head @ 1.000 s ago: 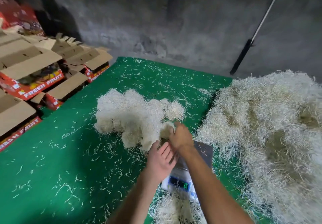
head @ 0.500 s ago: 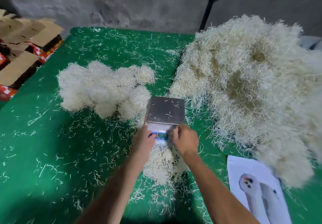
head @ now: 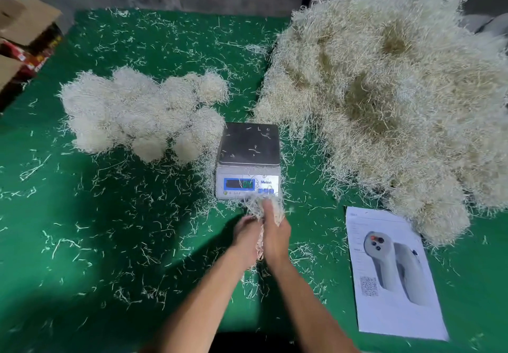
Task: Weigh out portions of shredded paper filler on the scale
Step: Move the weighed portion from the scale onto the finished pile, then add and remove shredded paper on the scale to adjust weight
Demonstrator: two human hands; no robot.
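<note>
A small digital scale (head: 249,143) stands in the middle of the green table, its steel pan holding only a few stray strands and its display lit. Just in front of it, my left hand (head: 246,240) and my right hand (head: 276,235) are pressed together around a small clump of shredded paper (head: 258,207), lifted off the table. A huge loose heap of shredded paper (head: 384,99) fills the right side. Several rounded portions of filler (head: 143,113) lie grouped to the left of the scale.
A printed sheet with a picture of a handheld device (head: 390,273) lies front right. Cardboard fruit boxes (head: 22,39) stand beyond the table's left edge. Loose strands are scattered over the green cloth (head: 82,242). A grey wall runs behind the table.
My hands left the portion pile, came back in front of the scale and gathered up the small clump lying there. The view swung right and down.
</note>
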